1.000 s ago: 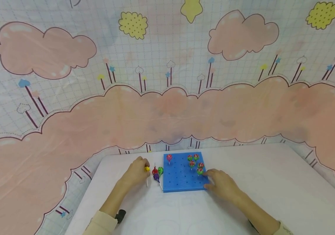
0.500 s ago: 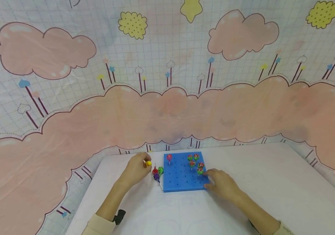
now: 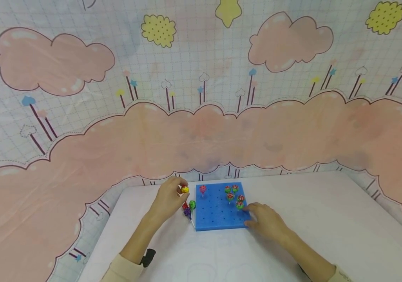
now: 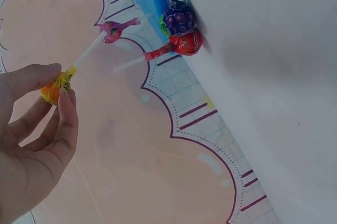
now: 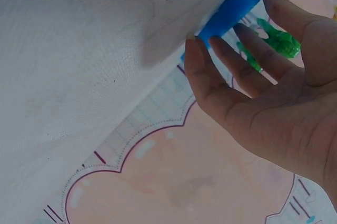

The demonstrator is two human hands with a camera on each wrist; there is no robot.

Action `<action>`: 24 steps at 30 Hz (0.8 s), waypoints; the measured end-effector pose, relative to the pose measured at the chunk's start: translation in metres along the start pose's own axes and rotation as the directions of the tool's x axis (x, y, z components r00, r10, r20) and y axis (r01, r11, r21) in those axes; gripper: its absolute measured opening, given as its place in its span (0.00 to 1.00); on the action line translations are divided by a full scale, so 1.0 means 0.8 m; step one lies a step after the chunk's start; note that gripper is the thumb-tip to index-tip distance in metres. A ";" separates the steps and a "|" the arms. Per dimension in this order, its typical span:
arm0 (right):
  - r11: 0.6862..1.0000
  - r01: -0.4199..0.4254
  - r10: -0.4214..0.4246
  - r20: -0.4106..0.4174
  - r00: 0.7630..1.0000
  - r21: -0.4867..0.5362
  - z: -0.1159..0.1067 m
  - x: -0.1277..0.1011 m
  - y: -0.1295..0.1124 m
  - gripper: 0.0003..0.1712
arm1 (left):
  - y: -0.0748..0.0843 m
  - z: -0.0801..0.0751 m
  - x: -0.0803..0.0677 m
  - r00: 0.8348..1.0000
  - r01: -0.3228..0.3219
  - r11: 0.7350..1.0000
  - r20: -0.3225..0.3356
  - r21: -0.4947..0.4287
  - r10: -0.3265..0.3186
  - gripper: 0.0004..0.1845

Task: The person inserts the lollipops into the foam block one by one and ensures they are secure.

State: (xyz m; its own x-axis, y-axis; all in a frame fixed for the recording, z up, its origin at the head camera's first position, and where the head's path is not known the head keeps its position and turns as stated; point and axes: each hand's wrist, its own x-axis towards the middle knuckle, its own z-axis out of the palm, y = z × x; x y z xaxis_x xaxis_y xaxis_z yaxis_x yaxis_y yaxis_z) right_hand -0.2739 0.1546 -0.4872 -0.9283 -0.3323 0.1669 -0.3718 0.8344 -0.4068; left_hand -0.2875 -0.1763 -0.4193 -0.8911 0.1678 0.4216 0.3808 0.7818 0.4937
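One yellow lollipop [image 3: 185, 189] pinched, left hand [image 3: 167, 199] raised.

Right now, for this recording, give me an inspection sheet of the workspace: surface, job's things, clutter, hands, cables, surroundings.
Surface: white table.
Job's things: blue pegboard with six lollipops standing in it; yellow lollipop lifted off the table; loose lollipops lying at the board's left edge.
Clutter: nothing seen.
Hands: left hand pinches the yellow lollipop; right hand rests with straight fingers against the board's right edge.
Cables: nothing seen.
Surroundings: cloud-print backdrop behind the table.
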 end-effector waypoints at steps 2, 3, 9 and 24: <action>1.000 0.000 0.000 -0.001 1.000 0.002 0.001 0.000 0.000 0.25 | 0.004 0.001 0.000 1.000 -0.004 1.000 0.003 0.000 0.004 0.13; 1.000 0.001 -0.001 -0.001 1.000 0.002 0.001 0.000 0.000 0.25 | 0.005 0.002 0.001 1.000 -0.007 1.000 0.004 0.001 0.007 0.13; 1.000 -0.004 0.004 -0.004 1.000 0.012 0.000 -0.001 0.000 0.25 | 0.014 0.008 0.005 1.000 -0.030 1.000 0.004 0.006 0.030 0.14; 1.000 -0.003 0.003 -0.001 1.000 0.003 0.000 -0.001 -0.001 0.25 | 0.026 0.029 0.019 0.998 -0.051 0.999 0.028 0.011 0.051 0.13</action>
State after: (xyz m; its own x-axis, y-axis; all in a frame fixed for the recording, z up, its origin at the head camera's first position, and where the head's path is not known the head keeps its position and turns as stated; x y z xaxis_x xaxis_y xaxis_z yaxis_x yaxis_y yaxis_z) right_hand -0.2730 0.1539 -0.4865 -0.9295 -0.3292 0.1662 -0.3688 0.8340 -0.4104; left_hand -0.2986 -0.1440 -0.4202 -0.8771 0.2239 0.4248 0.4230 0.7790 0.4628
